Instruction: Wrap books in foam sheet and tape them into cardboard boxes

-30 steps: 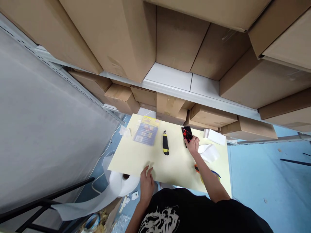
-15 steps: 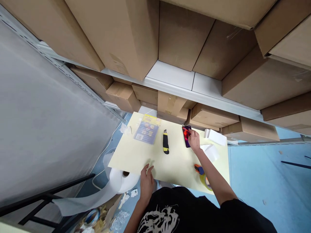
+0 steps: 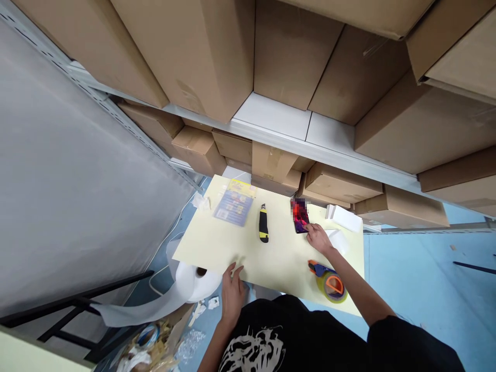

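As the spread left hand [image 3: 233, 289] braces on the pale yellow tabletop [image 3: 217, 243], I see the right hand [image 3: 320, 239], fingertips extended, touching its red-screened black phone [image 3: 299, 216].

Counter [image 3: 217, 243]: pale yellow. Utility knife [image 3: 263, 225]: black with yellow bands. Phone [image 3: 299, 216]: black, red-and-purple screen (blurred). Tape dispenser [image 3: 329, 279]: orange and blue, yellowish roll. Packet [image 3: 234, 202]: blue, yellow header. Boxes [image 3: 201, 57]: plain brown cardboard. Floor [image 3: 418, 279]: light blue.

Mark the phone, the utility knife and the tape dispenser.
phone [image 3: 299, 215]: head view, middle of its screen
utility knife [image 3: 263, 225]: head view, black handle
tape dispenser [image 3: 334, 284]: head view, orange hub of the roll
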`<state>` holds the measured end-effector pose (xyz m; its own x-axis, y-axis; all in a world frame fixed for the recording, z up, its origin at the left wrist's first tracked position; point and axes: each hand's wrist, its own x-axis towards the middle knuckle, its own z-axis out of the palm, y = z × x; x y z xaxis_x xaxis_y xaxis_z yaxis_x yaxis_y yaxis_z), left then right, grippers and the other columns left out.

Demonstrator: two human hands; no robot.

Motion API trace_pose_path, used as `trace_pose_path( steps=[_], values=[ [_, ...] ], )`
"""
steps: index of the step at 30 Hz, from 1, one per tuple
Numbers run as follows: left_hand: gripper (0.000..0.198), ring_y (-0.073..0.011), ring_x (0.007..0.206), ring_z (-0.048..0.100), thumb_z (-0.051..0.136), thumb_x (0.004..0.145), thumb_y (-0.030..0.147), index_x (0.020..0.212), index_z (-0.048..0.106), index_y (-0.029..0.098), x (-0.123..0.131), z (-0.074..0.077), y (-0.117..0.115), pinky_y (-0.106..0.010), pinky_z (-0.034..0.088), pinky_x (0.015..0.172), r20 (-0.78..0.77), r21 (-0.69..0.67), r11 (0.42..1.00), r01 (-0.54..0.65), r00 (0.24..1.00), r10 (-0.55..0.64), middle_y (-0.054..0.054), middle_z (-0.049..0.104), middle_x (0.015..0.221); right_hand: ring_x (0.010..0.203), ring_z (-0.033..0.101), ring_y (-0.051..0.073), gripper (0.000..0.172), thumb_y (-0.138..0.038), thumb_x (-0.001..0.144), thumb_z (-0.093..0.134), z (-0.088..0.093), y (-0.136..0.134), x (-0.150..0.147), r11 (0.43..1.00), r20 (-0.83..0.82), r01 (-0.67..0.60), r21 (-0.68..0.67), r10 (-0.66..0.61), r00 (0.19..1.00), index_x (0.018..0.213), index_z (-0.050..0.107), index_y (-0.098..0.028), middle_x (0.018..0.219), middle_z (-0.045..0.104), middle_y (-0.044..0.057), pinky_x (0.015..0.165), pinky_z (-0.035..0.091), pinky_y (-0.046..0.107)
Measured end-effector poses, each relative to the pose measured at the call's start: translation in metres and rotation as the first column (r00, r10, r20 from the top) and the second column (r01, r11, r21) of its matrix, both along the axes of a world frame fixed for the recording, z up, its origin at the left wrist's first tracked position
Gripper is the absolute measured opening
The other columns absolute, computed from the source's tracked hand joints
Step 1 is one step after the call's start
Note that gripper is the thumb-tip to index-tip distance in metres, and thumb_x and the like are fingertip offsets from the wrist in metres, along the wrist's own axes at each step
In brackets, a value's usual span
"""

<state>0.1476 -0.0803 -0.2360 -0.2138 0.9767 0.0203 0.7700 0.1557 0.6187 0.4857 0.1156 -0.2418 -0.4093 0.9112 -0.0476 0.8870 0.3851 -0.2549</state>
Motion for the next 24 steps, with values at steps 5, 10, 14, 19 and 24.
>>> trace_pose_path(
  steps=[5, 10, 14, 19, 24],
  values=[
    [0.039, -0.0235, 0.107, 0.053, 0.038, 0.081, 0.004, 0.111, 0.059, 0.017, -0.001, 0.003, 0.003, -0.045, 0.05, 0.09, -0.021, 0.005, 1.0, -0.002, 1.0, 0.003, -0.013, 0.048, 0.122, 0.121, 0.043, 0.03, 0.054, -0.009, 0.078, 0.038, 0.001, 0.03, -0.009, 0.992, -0.056, 0.116, 0.048, -0.113, 0.992, 0.132, 0.04, -0.006, 0.125, 0.054, 0.019, 0.1, 0.035, 0.047],
    [0.039, -0.0238, 0.106, 0.054, 0.038, 0.081, 0.005, 0.111, 0.059, 0.017, -0.003, 0.007, 0.006, -0.045, 0.051, 0.089, -0.009, -0.002, 1.0, -0.015, 1.0, 0.015, -0.013, 0.047, 0.123, 0.106, 0.053, 0.027, 0.044, -0.007, 0.079, 0.035, 0.024, 0.02, -0.031, 0.992, -0.132, 0.127, 0.017, -0.124, 0.983, 0.12, 0.05, -0.008, 0.111, 0.061, 0.018, 0.096, 0.04, 0.045],
    [0.037, -0.0239, 0.106, 0.055, 0.037, 0.082, 0.006, 0.11, 0.06, 0.017, 0.001, 0.008, 0.005, -0.045, 0.051, 0.089, 0.038, -0.02, 0.998, -0.058, 0.998, 0.059, -0.013, 0.049, 0.121, 0.087, 0.061, 0.021, 0.029, -0.009, 0.081, 0.038, 0.056, -0.022, -0.069, 0.997, -0.214, -0.012, -0.08, -0.006, 0.977, 0.099, 0.06, -0.018, 0.094, 0.067, 0.008, 0.083, 0.048, 0.035],
    [0.039, -0.0227, 0.114, 0.052, 0.034, 0.083, 0.007, 0.111, 0.059, 0.018, 0.017, 0.014, -0.009, -0.043, 0.048, 0.094, 0.118, -0.128, 0.983, -0.131, 0.982, 0.146, -0.012, 0.049, 0.124, 0.064, 0.06, 0.013, 0.017, -0.018, 0.087, 0.042, 0.088, -0.074, -0.148, 0.949, -0.354, -0.274, -0.155, 0.206, 0.912, 0.088, 0.059, -0.021, 0.072, 0.064, 0.0, 0.064, 0.045, 0.022],
    [0.04, -0.0224, 0.107, 0.058, 0.034, 0.085, 0.012, 0.117, 0.057, 0.019, 0.032, 0.032, -0.022, -0.039, 0.049, 0.092, 0.153, -0.243, 0.944, -0.223, 0.952, 0.265, -0.012, 0.053, 0.124, 0.043, 0.048, 0.01, 0.037, -0.03, 0.093, 0.036, 0.096, -0.104, -0.22, 0.874, -0.45, -0.467, -0.133, 0.367, 0.814, 0.06, 0.048, -0.021, 0.048, 0.051, -0.004, 0.048, 0.033, 0.021]
  ],
)
